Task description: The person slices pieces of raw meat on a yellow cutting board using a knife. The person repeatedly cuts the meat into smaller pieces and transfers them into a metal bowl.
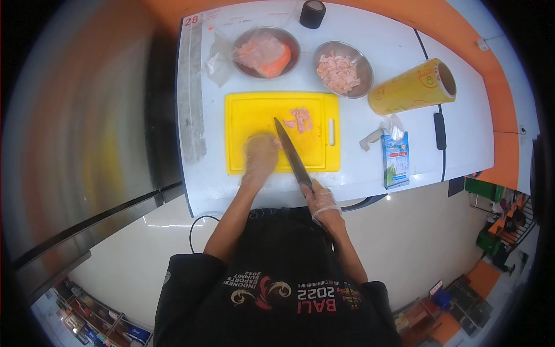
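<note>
My right hand (320,200), in a clear plastic glove, is closed on the handle of a kitchen knife (293,155), whose blade points away from me over the yellow cutting board (243,104). My left hand (261,157), also gloved and blurred, rests over the board's near left part; a bit of pink meat (278,143) shows at its fingertips, beside the blade. Small cut pieces of raw meat (301,120) lie on the board beyond the knife tip. A steel bowl (321,52) behind the board holds more cut pieces, and another steel bowl (296,45) holds a larger orange-pink piece with plastic film.
A large roll of cling film (409,89) lies right of the bowls. Nearer me is a box of plastic gloves (396,162). A crumpled clear bag (218,60) lies left of the bowls, and a black cylinder (312,15) stands at the back. A dark glossy panel (162,108) borders the table's left side.
</note>
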Action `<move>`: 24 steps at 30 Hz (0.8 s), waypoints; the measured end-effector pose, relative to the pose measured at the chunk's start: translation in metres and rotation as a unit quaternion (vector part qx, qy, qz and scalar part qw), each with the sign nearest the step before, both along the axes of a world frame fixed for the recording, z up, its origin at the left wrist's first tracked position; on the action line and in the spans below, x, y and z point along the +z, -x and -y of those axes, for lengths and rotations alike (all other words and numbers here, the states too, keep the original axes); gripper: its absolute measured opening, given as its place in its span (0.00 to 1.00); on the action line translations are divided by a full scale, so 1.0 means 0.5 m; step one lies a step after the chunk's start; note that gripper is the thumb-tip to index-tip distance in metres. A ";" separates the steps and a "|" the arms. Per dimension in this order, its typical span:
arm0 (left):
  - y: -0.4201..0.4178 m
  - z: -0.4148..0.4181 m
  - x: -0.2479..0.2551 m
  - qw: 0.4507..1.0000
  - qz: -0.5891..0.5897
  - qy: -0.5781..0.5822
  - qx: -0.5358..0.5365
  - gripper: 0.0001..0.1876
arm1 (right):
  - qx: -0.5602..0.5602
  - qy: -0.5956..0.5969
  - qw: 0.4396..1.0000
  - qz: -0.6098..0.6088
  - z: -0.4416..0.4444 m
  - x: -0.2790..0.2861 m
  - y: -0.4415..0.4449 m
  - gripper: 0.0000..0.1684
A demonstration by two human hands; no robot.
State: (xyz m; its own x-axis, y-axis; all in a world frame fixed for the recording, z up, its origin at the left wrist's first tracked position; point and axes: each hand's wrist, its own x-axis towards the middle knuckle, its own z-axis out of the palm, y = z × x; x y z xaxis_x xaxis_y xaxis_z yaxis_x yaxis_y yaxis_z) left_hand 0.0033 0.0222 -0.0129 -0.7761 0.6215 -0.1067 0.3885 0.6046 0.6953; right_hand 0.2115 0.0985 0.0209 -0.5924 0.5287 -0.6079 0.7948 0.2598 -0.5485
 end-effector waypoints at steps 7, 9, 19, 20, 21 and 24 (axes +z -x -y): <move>0.015 0.011 -0.014 0.988 0.127 -0.087 0.017 0.08 | -0.041 -0.017 0.999 -0.006 -0.017 0.013 -0.006 0.27; 0.018 0.008 -0.002 0.957 0.239 -0.158 0.044 0.09 | -0.064 -0.009 0.998 -0.005 -0.021 0.011 -0.008 0.27; 0.050 0.007 0.000 0.912 0.372 -0.164 0.065 0.08 | -0.074 0.025 0.997 0.000 -0.030 0.034 -0.004 0.29; 0.048 0.005 0.004 0.916 0.365 -0.150 0.075 0.09 | -0.057 0.021 0.998 0.005 -0.028 0.032 0.000 0.30; 0.046 0.008 -0.002 0.920 0.353 -0.150 0.081 0.10 | -0.037 0.018 0.999 0.010 -0.022 0.029 0.007 0.30; 0.041 0.015 -0.009 0.939 0.306 -0.124 0.095 0.16 | 0.000 0.013 1.000 0.006 -0.001 0.003 0.012 0.31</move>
State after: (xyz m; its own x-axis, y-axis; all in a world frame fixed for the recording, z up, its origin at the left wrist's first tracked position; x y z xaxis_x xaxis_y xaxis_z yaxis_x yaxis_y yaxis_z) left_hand -0.0172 0.0145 -0.0173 -0.7164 0.5420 -0.4393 -0.2284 0.4128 0.8817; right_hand 0.2053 0.0989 0.0223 -0.5849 0.5126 -0.6286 0.8013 0.2454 -0.5456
